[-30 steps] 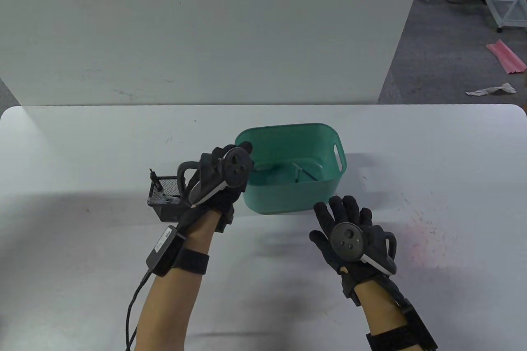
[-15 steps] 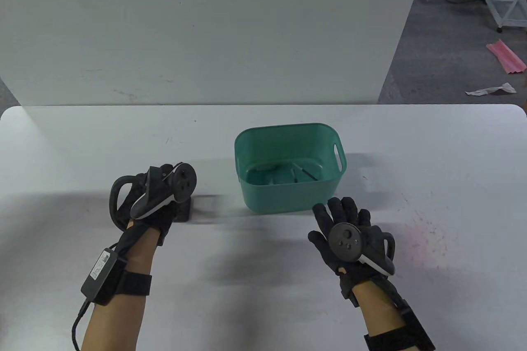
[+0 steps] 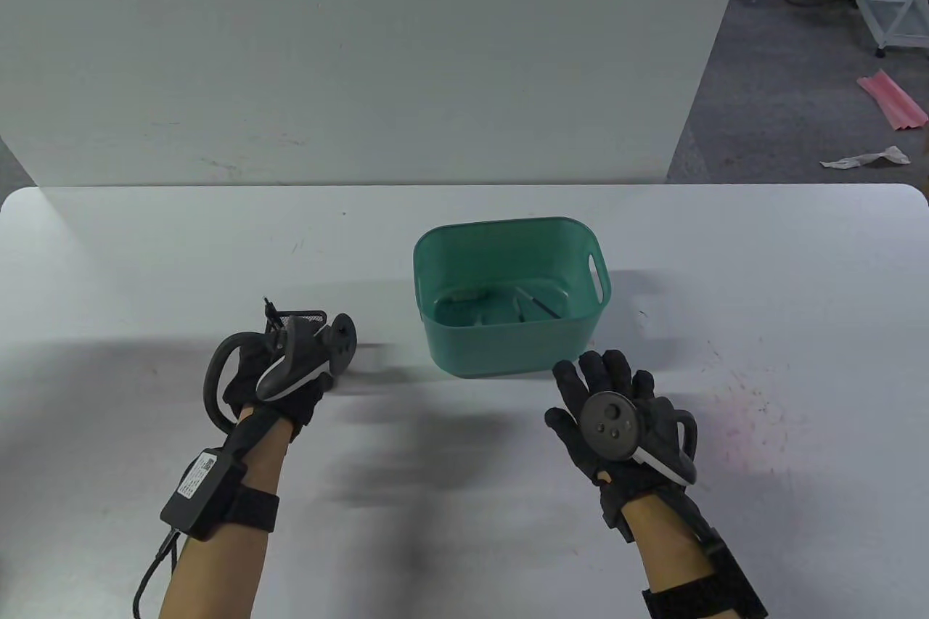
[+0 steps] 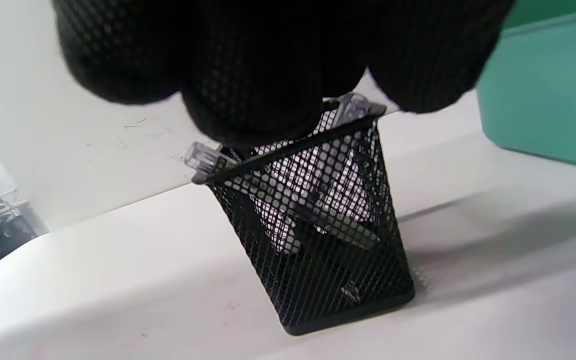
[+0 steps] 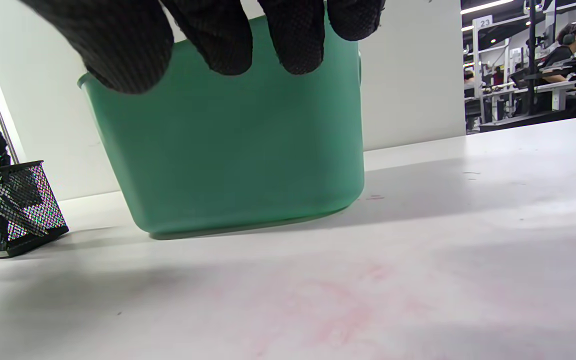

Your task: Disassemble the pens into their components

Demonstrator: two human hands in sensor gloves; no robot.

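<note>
A black mesh pen holder (image 3: 303, 320) (image 4: 318, 240) stands on the white table, left of the green bin (image 3: 508, 350). Pens lean inside it; a dark pen tip (image 3: 270, 307) sticks out at its left, and clear pen ends (image 4: 203, 159) poke over the rim. My left hand (image 3: 290, 365) sits right at the holder's near side, its fingertips (image 4: 253, 75) hanging over the rim with nothing visibly pinched. Dark pen parts (image 3: 533, 303) lie on the bin's floor. My right hand (image 3: 610, 401) lies flat on the table just in front of the bin, fingers (image 5: 218, 35) spread.
The bin has a handle slot on its right wall (image 3: 596, 278). A white partition (image 3: 363, 53) rises behind the table's far edge. Faint pink stains (image 3: 733, 394) mark the table to the right. In the right wrist view the holder (image 5: 13, 205) shows at far left.
My left hand left the bin's left rim, swung left over the pen holder, then settled at its near side. The right hand has barely moved.
</note>
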